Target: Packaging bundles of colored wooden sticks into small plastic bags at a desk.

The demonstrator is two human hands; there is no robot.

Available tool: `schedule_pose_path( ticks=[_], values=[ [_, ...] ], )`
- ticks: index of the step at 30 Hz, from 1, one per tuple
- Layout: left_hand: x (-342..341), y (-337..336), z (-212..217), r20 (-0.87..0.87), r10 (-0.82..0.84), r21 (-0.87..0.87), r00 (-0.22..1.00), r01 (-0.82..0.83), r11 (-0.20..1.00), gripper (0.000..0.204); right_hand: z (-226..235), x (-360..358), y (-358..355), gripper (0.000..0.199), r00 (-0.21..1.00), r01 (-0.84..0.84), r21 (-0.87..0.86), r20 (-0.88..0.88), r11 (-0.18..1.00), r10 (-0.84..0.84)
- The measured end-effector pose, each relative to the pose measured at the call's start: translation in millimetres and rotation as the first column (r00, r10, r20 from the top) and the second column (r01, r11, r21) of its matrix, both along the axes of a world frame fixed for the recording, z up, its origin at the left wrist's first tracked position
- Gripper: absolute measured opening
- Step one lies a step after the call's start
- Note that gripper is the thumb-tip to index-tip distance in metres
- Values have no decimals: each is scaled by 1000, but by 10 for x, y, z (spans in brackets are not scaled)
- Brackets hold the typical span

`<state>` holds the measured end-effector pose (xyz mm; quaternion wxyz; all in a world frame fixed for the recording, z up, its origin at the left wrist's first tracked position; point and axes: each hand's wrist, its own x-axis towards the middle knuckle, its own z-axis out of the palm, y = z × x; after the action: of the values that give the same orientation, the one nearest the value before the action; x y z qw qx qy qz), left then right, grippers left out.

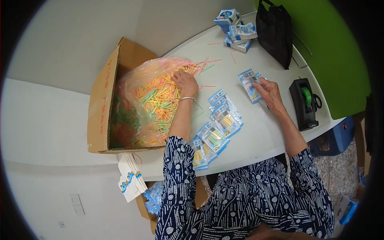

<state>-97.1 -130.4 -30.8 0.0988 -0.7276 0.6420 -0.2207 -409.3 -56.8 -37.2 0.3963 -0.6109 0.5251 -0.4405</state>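
My left hand (185, 83), with a bangle at its wrist, reaches over the edge of a heap of thin coloured sticks (160, 105). Its fingers curl in among the sticks at the heap's upper right; the fingertips are partly hidden. The sticks are yellow, orange, green and pink, and lie in a clear plastic bag (138, 82) inside an open cardboard box (100, 104). To the right, my right hand (271, 94) is closed on small blue-and-white packets (251, 89) above the table. Between the hands, filled packets (226, 118) with sticks showing through lie overlapping in a row.
Small blue-and-white boxes (240, 36) are stacked at the back, beside a black bag (274, 34). A black tape dispenser (303, 105) stands near the right edge of the white table (256, 136). Loose sticks (233, 57) lie scattered. Flat white cards (131, 180) stick out at lower left.
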Motion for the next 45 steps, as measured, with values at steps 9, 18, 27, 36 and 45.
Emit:
schedule_pose_path(
  ticks=[9,18,27,36,45],
  values=[
    [131,181,-7,-215,15,-80,976,-33,996,23,-45,-36,-25,30,1000,-11,-54,-5,998,11],
    [528,593,335,-970,-212,-214,118,-4,977,27,106,25,20,24,999,-39,28,5,999,39],
    [267,841,409,-529,-206,-193,-823,-120,974,12,326,1360,191,24,505,-421,278,862,864,-31],
    [-305,1048,323,-588,-442,-278,-678,-343,897,9,203,2162,25,26,29,-518,358,915,777,-402],
    [-71,810,57,-614,-609,-426,-503,-438,791,17,120,2414,-83,19,-39,-515,260,945,817,-326]
  ],
)
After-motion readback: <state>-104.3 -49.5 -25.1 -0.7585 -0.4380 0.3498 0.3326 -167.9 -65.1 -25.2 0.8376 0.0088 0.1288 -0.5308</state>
